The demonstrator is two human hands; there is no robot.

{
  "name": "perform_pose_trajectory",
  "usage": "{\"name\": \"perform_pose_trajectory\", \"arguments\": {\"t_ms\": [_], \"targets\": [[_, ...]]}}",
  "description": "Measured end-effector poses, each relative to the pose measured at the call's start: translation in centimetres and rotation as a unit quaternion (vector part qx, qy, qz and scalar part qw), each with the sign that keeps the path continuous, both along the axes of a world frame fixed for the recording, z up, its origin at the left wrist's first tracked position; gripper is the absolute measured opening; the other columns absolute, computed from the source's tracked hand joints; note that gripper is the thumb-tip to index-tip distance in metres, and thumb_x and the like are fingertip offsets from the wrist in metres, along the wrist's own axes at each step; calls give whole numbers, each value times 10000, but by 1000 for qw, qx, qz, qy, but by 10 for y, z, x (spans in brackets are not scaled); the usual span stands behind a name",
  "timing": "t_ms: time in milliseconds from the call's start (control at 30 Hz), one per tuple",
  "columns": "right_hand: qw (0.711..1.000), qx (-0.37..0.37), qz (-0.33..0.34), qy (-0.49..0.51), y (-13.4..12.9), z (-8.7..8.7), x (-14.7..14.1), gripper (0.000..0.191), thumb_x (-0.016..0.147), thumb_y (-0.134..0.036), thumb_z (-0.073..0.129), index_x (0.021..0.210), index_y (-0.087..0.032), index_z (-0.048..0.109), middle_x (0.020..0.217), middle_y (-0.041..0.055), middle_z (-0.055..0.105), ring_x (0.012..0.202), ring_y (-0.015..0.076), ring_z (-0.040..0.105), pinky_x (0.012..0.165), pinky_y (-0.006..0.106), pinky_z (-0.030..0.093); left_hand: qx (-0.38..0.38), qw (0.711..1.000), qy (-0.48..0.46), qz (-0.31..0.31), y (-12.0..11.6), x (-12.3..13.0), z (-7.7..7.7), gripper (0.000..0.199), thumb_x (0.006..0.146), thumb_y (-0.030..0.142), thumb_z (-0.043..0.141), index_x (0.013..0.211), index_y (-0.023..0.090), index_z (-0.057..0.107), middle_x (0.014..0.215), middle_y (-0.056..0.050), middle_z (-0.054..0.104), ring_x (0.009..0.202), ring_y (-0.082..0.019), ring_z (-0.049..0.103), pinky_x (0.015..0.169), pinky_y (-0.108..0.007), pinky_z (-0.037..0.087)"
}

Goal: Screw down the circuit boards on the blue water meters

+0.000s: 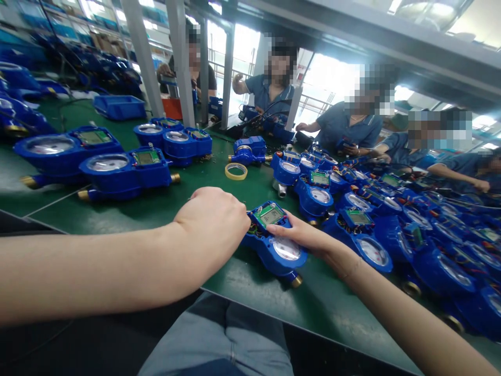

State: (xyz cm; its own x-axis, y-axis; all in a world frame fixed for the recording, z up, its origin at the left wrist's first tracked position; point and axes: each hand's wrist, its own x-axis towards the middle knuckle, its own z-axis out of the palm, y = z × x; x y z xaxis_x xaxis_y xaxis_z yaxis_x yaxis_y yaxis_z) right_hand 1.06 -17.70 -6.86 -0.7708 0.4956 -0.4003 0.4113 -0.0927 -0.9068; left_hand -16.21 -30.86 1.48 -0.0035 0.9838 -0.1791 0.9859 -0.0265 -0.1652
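A blue water meter (287, 248) with a round dial, a small green circuit board with a display and a brass pipe end lies tilted before me on the bench. My right hand (295, 228) grips it from the right, the thumb resting at the lower edge of the display. At the meter's left edge, my left hand (217, 216) is closed with its back toward me. Its fingers are hidden, so what it holds cannot be made out. Beyond the hands lies a roll of yellow tape (236, 172).
Several water meters (111, 169) stand to the left, and many more (371, 250) crowd the right side. A blue bin (119, 107) sits at the back left of the green bench (332, 308). Grey posts (182, 62) rise along the far edge, with several co-workers (270, 89) behind.
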Motion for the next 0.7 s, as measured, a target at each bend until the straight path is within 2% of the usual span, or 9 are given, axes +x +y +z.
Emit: {"name": "perform_pose_trajectory", "arguments": {"t_ms": [133, 333, 533, 700], "targets": [[997, -36, -74, 7, -21, -3, 6, 732, 770, -473, 774, 1330, -204, 388, 1221, 105, 617, 1024, 260, 637, 928, 418, 524, 5, 1000, 14, -1, 0, 2, -2, 330, 801, 41, 454, 944, 153, 730, 801, -182, 679, 664, -310, 636, 525, -318, 362], [980, -78, -179, 37, -43, -7, 18, 764, 742, -407, 814, 1328, -218, 362, 1244, 101, 605, 1010, 244, 644, 949, 413, 502, 23, 995, 76, -57, 6, 8, 2, 419, 804, -3, 464, 1108, 181, 684, 803, -127, 688, 677, -268, 663, 470, -276, 322], [966, -88, -230, 82, -56, -11, 22, 806, 720, -386, 832, 1335, -226, 336, 1183, 97, 638, 1028, 259, 638, 920, 395, 510, 40, 992, 95, -72, 5, 15, 1, 364, 809, -3, 475, 994, 195, 718, 790, -92, 665, 683, -263, 646, 454, -282, 287], [958, -86, -265, 72, -64, -11, 22, 848, 734, -404, 813, 1383, -243, 291, 1219, 100, 614, 1058, 277, 623, 936, 424, 491, 73, 989, 93, -90, 9, 13, -7, 340, 808, 27, 523, 1033, 208, 701, 783, -78, 651, 657, -258, 628, 447, -288, 260]]}}
